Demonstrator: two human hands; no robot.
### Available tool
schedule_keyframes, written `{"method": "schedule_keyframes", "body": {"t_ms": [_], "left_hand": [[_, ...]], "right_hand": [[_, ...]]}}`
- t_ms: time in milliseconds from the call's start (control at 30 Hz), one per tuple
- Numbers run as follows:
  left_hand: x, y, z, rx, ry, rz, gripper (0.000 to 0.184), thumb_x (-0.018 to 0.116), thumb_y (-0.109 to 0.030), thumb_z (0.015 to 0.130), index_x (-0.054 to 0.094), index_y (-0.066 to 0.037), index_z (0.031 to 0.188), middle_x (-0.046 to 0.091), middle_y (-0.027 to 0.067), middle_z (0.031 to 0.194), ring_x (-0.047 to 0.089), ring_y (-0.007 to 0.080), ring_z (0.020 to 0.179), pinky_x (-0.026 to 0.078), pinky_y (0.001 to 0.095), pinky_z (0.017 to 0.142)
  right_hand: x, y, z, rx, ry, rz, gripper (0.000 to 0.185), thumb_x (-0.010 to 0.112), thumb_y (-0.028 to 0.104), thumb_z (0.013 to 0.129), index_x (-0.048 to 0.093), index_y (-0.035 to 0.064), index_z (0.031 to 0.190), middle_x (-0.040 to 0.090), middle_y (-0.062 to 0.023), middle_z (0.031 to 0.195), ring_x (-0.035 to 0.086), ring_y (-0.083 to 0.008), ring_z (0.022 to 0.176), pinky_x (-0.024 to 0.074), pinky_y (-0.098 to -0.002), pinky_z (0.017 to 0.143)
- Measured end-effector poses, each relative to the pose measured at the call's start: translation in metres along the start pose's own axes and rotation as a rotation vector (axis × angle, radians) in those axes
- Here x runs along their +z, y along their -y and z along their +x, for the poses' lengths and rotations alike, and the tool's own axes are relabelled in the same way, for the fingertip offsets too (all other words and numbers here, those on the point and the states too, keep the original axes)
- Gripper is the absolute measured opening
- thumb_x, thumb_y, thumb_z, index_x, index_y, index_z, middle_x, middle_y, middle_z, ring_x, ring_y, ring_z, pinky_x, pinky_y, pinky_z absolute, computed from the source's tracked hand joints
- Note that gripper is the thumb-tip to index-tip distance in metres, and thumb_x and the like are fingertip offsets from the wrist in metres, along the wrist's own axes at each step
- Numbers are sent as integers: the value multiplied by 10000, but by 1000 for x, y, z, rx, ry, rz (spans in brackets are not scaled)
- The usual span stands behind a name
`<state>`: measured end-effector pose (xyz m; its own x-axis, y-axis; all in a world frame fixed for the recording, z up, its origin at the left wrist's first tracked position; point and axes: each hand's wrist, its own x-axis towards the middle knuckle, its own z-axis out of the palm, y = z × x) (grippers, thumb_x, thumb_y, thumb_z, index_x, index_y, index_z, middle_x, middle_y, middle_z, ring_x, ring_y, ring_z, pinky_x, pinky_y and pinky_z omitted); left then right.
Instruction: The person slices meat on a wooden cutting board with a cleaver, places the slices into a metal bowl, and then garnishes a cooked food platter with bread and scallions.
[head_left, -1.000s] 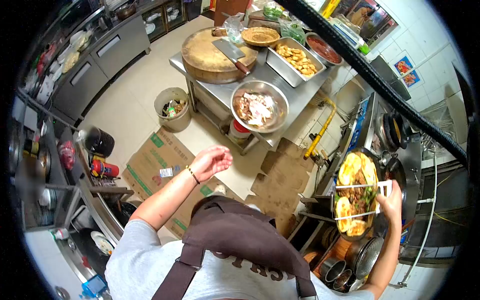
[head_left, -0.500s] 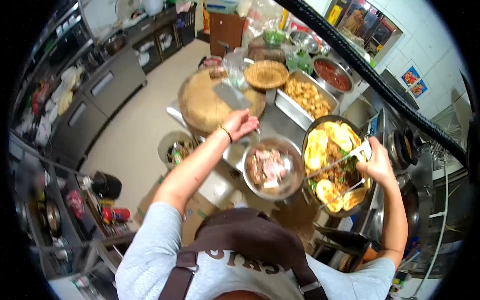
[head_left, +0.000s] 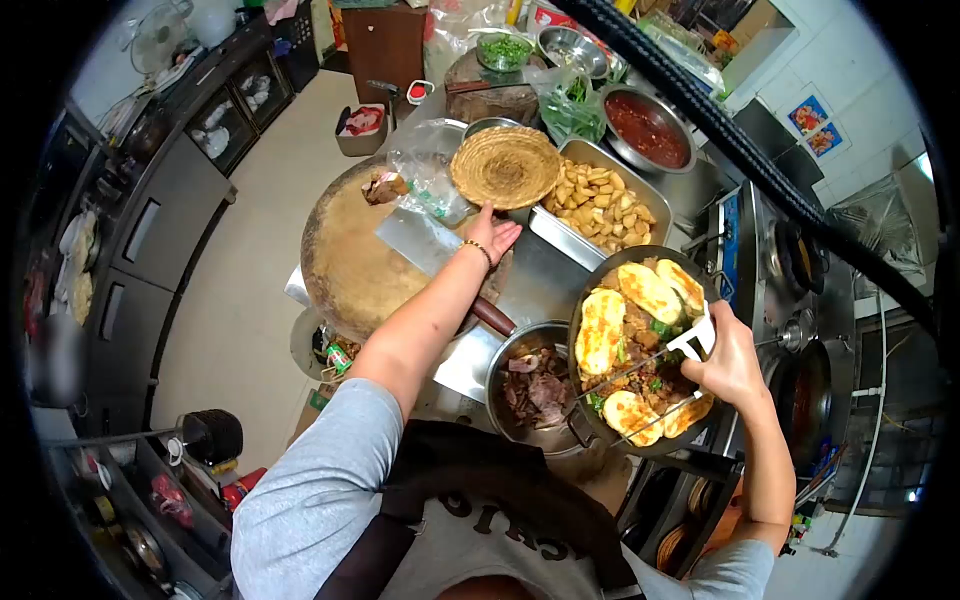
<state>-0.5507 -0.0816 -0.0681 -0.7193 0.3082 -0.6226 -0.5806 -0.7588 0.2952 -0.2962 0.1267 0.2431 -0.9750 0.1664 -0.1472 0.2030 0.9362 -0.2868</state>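
Observation:
My right hand [head_left: 728, 360] is closed around the white handle of a wire dish clamp [head_left: 692, 342]. The clamp's rods reach across a dark round pan [head_left: 606, 268] and grip it. Browned flat cakes [head_left: 600, 330] line the pan, with meat and green pieces in the middle. Palm up, my left hand [head_left: 492, 238] is open with its fingers stretched out, the tips at the near edge of a woven straw mat [head_left: 505, 168]. Below my left forearm, a cleaver [head_left: 420, 238] lies on a round wooden chopping block [head_left: 345, 260].
A metal bowl [head_left: 490, 385] of meat sits left of the pan, partly overlapped by it. Behind stand a steel tray [head_left: 572, 238] of potato-like chunks and a bowl of red sauce [head_left: 650, 135]. The stove [head_left: 780, 250] is at right. A black hose [head_left: 760, 180] crosses the upper view.
My left hand has moved forward from the block's edge to the straw mat. The pan, still held with the clamp in my right hand, has shifted left, over the meat bowl's edge.

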Motion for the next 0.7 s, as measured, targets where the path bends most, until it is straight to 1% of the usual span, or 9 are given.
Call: {"method": "schedule_keyframes", "body": {"t_ms": [100,233,433,467,500,600,633,667,700], "left_hand": [[13,-4,6,58,-40,-4,368,525,-251,874,384,17,1084,529,235,1058,584,349,925,524,415,792],[24,-7,2,176,10,27,186,505,-65,811,468,34,964,563,171,945,608,300,831,549,363,727],[10,3,-87,203,216,180,183,457,-44,848,467,49,1006,571,156,1012,601,228,873,521,324,794],[1,6,-126,220,261,219,170,451,-38,854,471,38,1005,563,150,1034,584,227,919,497,350,845],[-19,6,-146,234,304,187,213,464,-31,842,494,27,1045,552,121,1049,573,215,916,507,347,784],[-71,-39,-202,104,223,292,222,475,-56,855,498,25,1060,562,114,1046,579,222,958,495,347,840],[-101,-57,-213,151,324,329,220,491,-68,859,504,27,1057,568,123,1035,582,227,967,499,329,836],[-137,-77,-223,390,367,827,220,504,-62,856,506,35,1052,573,128,1028,584,226,964,507,317,821],[-155,-92,-232,285,224,761,234,505,-62,858,497,42,1067,573,128,1030,585,222,963,510,314,816]], "right_hand": [[1,19,3,92,4,32,501,668,100,522,455,-82,939,584,-251,786,606,-341,735,477,-375,692],[2,37,2,178,-24,4,461,665,71,525,472,-74,917,598,-215,778,606,-302,722,478,-354,695],[-3,76,0,180,-95,39,431,618,65,535,474,-45,927,580,-167,741,571,-221,641,466,-311,632],[-6,77,-5,161,-94,35,433,618,68,533,475,-43,927,580,-166,741,569,-219,637,466,-311,631],[-7,85,-5,141,-98,32,434,618,70,531,476,-40,927,580,-165,741,568,-217,633,466,-311,629],[-8,121,12,69,-57,13,448,620,73,519,480,-37,930,579,-166,741,576,-235,641,469,-319,648],[-5,129,21,-42,-58,-27,488,624,78,512,492,-37,967,592,-189,770,597,-279,666,473,-340,678],[0,139,29,-84,-56,-28,478,614,79,511,494,-37,959,572,-178,755,566,-264,663,458,-326,675],[5,148,35,-126,-50,-29,469,605,80,511,496,-36,952,552,-168,741,535,-250,661,443,-312,672]]}}
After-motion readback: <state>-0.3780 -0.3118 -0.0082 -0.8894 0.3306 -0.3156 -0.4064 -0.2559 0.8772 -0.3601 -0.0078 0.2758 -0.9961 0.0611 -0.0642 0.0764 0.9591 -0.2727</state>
